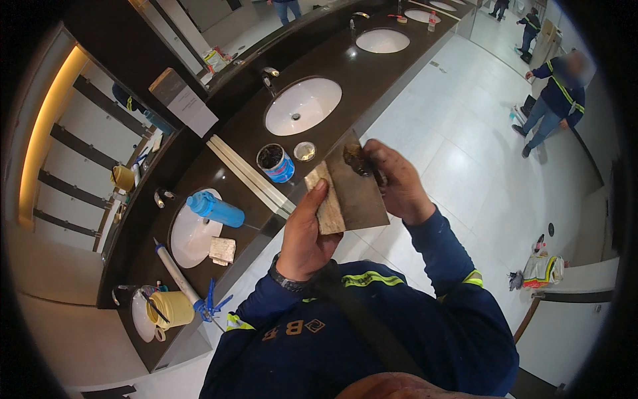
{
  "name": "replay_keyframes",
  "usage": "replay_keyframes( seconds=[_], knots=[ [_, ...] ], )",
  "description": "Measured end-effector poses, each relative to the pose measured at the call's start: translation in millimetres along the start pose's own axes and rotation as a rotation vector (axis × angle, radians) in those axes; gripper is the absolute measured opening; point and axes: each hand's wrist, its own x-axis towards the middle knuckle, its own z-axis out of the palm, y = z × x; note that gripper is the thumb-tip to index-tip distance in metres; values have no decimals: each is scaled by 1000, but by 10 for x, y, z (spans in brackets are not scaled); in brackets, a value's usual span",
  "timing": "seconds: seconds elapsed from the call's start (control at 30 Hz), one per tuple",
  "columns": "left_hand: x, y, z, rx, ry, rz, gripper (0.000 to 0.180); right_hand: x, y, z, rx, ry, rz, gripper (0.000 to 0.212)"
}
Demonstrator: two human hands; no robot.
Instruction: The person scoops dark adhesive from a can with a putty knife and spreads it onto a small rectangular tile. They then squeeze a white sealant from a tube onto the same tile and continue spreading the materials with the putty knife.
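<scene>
My left hand is closed round the pale, worn wooden grip of a wide scraper, raised in front of my chest. Dark brown paste sits in a lump near the far corner of its flat grey metal blade. Against that edge of the blade, my right hand has its fingers curled, smudged dark; what they grip is hidden. Beyond my left hand, an open can with a blue label stands on the dark counter, dark stuff inside. Its round lid lies beside it.
Pale strips lie across the dark counter. A blue bottle and a folded pale cloth rest by the near sink; a caulking gun and yellow bucket sit nearer. A person stands at right.
</scene>
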Motion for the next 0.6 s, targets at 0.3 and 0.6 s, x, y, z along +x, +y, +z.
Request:
replay_keyframes(
  seconds=[0.3,0.6],
  knots=[
    [-142,116,-6,54,44,78,38,-1,191,-323,-342,167,87,24],
    [31,115,-57,42,145,141,38,-77,-7,-9,175,-136,39,32]
  ],
)
